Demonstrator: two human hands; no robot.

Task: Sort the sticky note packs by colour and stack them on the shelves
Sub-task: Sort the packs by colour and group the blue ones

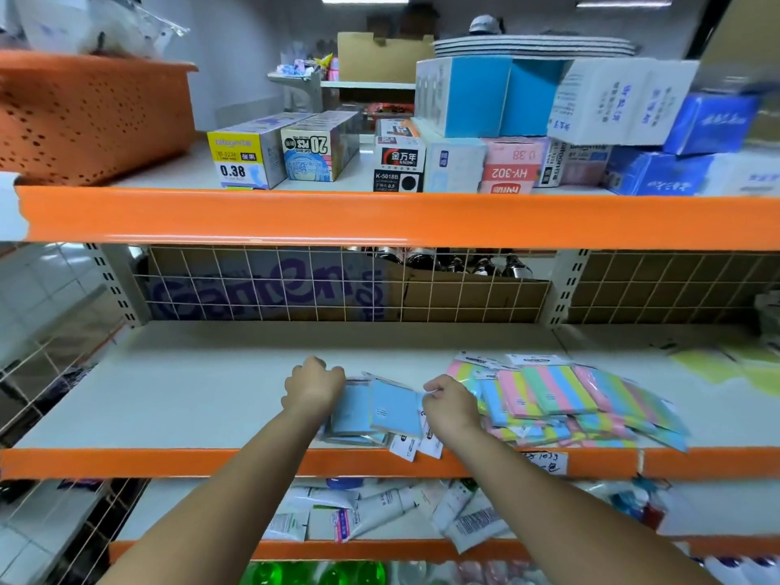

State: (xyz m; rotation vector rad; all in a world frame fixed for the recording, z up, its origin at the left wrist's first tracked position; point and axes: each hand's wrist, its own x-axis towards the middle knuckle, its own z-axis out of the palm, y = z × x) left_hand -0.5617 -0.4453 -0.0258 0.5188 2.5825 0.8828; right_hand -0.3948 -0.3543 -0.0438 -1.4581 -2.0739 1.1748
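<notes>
A small stack of blue sticky note packs (pixel 380 409) in clear wrappers lies near the front edge of the middle shelf (pixel 190 394). My left hand (pixel 314 384) grips the stack's left side with curled fingers. My right hand (pixel 449 401) pinches the right edge of the top blue pack. Just to the right spreads a loose heap of striped multicolour packs (pixel 565 394) in pink, green, yellow and blue. Yellow-green packs (pixel 717 365) lie blurred at the far right of the same shelf.
The upper shelf holds an orange basket (pixel 84 116) and several pen boxes (pixel 422 162). A wire grid with cardboard boxes (pixel 337 285) behind it backs the middle shelf. Tubes and packets (pixel 401 513) fill the lower shelf. The shelf's orange front rail (pixel 211 462) runs below my hands.
</notes>
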